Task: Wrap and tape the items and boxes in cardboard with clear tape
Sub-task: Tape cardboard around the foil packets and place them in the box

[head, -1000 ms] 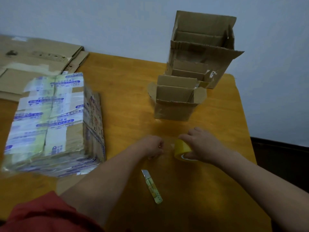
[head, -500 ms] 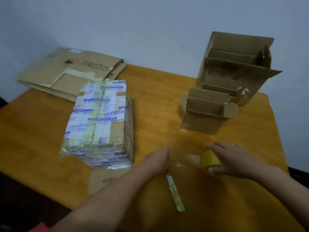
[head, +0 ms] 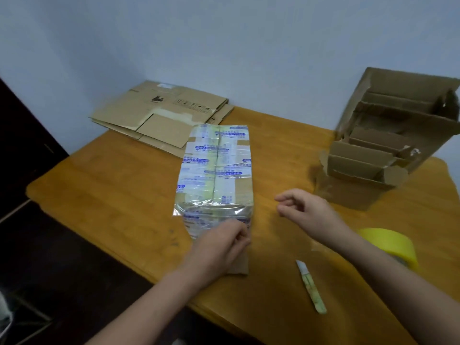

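Observation:
A cardboard bundle wrapped in shiny clear tape with blue print lies on the wooden table, on a flat cardboard piece. My left hand presses against the bundle's near end, fingers curled at its lower right corner. My right hand hovers just right of the bundle, fingers loosely curled and holding nothing. The yellow tape roll rests on the table behind my right forearm. A small utility knife lies between my forearms.
Flattened cardboard boxes lie at the table's far left against the wall. Two open cardboard boxes with inner dividers stand at the far right. The table's near edge drops to a dark floor on the left.
My right hand let go of the tape roll and moved left toward the bundle. My left hand moved from the table onto the bundle's near end. The view swung left.

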